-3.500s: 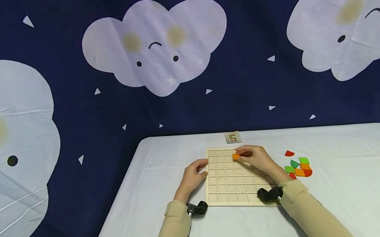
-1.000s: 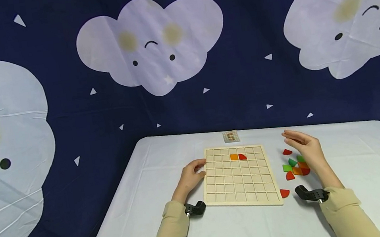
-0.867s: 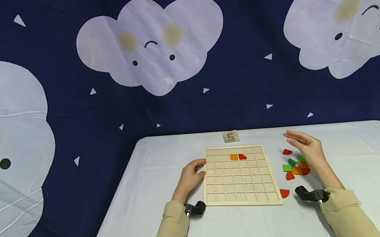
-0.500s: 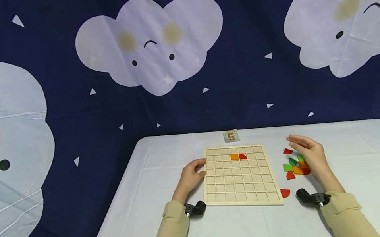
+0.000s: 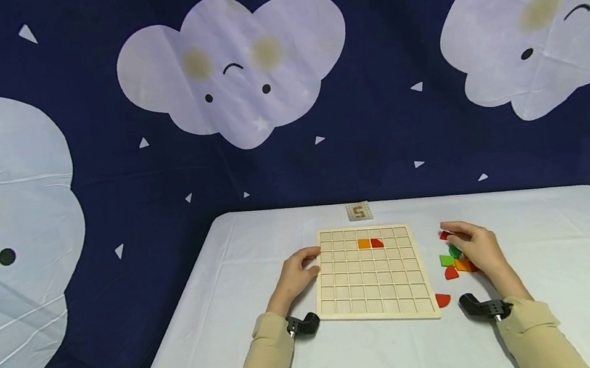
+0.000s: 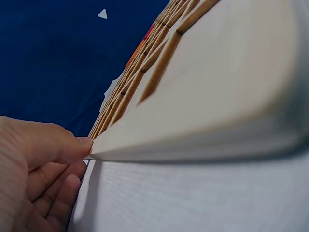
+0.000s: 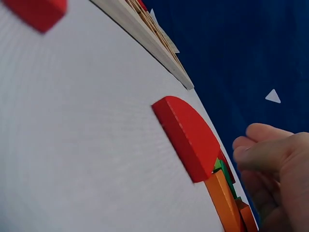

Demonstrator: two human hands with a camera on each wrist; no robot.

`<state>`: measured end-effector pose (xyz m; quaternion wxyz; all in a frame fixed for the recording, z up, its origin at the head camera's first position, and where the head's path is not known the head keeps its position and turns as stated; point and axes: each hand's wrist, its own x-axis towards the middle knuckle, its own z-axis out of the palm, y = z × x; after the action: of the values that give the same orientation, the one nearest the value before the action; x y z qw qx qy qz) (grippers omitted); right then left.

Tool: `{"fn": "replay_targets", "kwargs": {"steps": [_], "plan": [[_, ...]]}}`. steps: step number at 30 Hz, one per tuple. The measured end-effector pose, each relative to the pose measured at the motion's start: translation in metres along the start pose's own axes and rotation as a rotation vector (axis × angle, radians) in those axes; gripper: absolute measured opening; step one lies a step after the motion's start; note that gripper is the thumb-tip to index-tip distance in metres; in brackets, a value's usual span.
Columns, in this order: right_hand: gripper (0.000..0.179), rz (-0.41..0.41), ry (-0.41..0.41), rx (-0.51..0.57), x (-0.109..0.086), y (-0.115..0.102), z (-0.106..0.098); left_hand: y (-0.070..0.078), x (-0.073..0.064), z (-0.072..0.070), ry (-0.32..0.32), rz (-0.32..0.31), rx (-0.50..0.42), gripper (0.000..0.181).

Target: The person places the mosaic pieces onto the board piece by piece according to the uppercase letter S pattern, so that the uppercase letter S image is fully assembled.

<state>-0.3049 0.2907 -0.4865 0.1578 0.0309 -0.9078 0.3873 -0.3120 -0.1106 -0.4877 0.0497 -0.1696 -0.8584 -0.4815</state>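
A pale wooden grid board (image 5: 371,273) lies on the table. My left hand (image 5: 292,277) rests at its left edge; in the left wrist view the thumb (image 6: 75,149) presses the board's side. An orange square (image 5: 364,244) and a red quarter-circle block (image 5: 377,243) sit side by side in its cells. My right hand (image 5: 481,246) hovers over the loose blocks at the right, fingers and thumb apart with nothing seen between them. Its fingertips are right by a red block (image 5: 444,236) and a dark green block (image 5: 455,251), and it hides part of the pile.
Near the pile lie a light green square (image 5: 447,260), an orange block (image 5: 463,265) and a red block (image 5: 451,273). Another red quarter-circle (image 5: 443,300) lies by the board's lower right corner. A small patterned card (image 5: 359,211) is behind the board.
The right hand has left the board, where an orange square and a red block now sit, and has lowered leftward over the pile. The left hand stays at the board's edge.
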Motion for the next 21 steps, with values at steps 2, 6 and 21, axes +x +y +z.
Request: {"fn": "replay_targets", "kwargs": {"steps": [2, 6, 21], "plan": [[0.031, -0.028, -0.007, -0.019, 0.0005, 0.0016, 0.0017, -0.0004, 0.0004, 0.0003, 0.002, 0.004, 0.001, 0.040], [0.030, -0.048, -0.013, -0.032, 0.0006, 0.0024, 0.0033, -0.0002, 0.0005, 0.0003, 0.002, 0.004, 0.008, 0.040], [0.032, -0.041, -0.017, -0.106, 0.0028, 0.0049, 0.0029, -0.0009, 0.0001, -0.0003, -0.002, 0.012, 0.007, 0.039]]}}
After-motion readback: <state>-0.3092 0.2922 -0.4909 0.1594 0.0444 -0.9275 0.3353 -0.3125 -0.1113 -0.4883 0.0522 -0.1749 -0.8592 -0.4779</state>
